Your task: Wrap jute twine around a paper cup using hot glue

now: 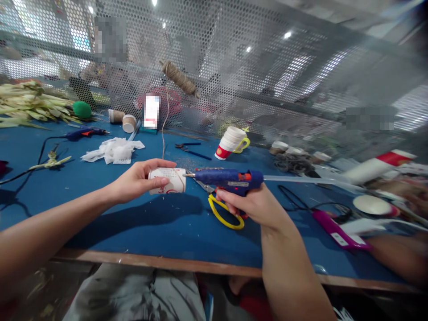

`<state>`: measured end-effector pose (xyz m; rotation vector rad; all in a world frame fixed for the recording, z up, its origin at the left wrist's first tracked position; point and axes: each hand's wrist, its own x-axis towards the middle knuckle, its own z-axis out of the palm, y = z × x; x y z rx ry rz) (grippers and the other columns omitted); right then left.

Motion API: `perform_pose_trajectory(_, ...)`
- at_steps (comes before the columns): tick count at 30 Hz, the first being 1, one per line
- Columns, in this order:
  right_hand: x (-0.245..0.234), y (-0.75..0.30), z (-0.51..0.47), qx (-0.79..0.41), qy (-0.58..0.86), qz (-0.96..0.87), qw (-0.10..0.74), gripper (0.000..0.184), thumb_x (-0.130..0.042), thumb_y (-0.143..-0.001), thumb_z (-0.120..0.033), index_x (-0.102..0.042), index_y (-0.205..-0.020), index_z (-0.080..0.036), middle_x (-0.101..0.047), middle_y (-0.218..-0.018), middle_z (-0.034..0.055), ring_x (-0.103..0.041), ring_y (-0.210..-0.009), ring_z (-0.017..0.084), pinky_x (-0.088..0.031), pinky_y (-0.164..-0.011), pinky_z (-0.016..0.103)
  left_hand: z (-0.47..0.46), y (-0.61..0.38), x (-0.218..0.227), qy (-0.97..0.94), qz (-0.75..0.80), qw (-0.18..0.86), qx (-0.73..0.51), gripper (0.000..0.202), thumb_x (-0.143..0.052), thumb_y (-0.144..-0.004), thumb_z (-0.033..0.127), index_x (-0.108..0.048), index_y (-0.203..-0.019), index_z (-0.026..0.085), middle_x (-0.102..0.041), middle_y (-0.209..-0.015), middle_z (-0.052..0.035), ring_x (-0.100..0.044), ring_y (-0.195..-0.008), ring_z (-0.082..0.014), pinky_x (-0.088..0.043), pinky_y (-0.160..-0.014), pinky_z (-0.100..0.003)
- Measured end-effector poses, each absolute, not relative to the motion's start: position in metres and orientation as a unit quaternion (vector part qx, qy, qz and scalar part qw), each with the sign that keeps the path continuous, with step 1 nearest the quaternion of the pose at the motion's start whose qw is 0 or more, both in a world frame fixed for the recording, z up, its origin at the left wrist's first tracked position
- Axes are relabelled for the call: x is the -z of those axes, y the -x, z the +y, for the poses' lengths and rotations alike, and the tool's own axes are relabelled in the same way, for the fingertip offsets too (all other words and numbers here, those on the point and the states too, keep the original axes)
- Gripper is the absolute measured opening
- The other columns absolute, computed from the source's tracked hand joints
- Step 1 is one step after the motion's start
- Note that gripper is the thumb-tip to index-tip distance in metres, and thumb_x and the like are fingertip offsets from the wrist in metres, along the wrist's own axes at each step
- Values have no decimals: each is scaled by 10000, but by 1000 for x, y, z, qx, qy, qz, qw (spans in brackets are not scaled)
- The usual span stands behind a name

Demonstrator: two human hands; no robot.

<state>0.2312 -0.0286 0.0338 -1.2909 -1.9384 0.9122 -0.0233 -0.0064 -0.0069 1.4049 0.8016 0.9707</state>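
Observation:
My left hand [143,178] is closed around a white paper cup [172,182] with red print, held on its side above the table. A thin twine [163,133] runs from a spool of twine [180,80] on the mesh down to the cup. In my right hand [247,203] is a blue hot glue gun [224,177], a long clear glue stick [301,179] sticking out of its back. Its metal nozzle points left at the cup's edge; whether they touch I cannot tell. Yellow-handled scissors [219,214] lie beneath the gun, partly hidden.
Stacked paper cups [230,140], pliers [194,151] and a crumpled white plastic bag [115,150] lie behind my hands. Another blue glue gun [85,133] rests at left, near dried husks [33,102]. At right, another person's arm [401,252] is beside a purple glue gun [337,229].

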Motion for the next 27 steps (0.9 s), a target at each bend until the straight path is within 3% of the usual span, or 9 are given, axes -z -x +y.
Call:
perform_pose_trajectory(5, -35, -230, -29, -347, 492, -730, 323, 184, -595, -726, -307, -569, -644, -144, -483, -401, -41, -416, -345, 60, -357, -343, 189, -12, 22, 4, -649, 336, 547, -408, 475, -656, -713, 314, -543, -1136, 130, -676, -991, -89, -645, -785, -157, -515, -684, -231)
perform_pose_trajectory(13, -36, -229, -28, -359, 490, -721, 332, 187, -608, -713, -311, -561, -627, -152, -482, -403, -45, -411, -337, 56, -352, -337, 184, -13, 23, 5, -695, 334, 491, -405, 446, -634, -736, 302, -546, -1140, 134, -677, -953, -72, -617, -714, -121, -491, -631, -190)
perform_pose_trajectory(19, -34, -232, -29, -356, 486, -732, 317, 185, -598, -732, -300, -573, -636, -144, -486, -404, -39, -418, -346, 62, -359, -351, 192, -10, 23, 6, -651, 334, 541, -415, 467, -645, -733, 301, -533, -1153, 131, -671, -1014, -92, -645, -772, -145, -513, -659, -205)
perform_pose_trajectory(27, -32, -236, -29, -367, 495, -733, 290, 181, -624, -716, -311, -594, -657, -142, -489, -407, -29, -452, -356, 80, -366, -347, 202, -4, 25, 10, -588, 324, 602, -432, 493, -692, -695, 294, -549, -1139, 133, -683, -974, -93, -653, -714, -133, -522, -644, -210)
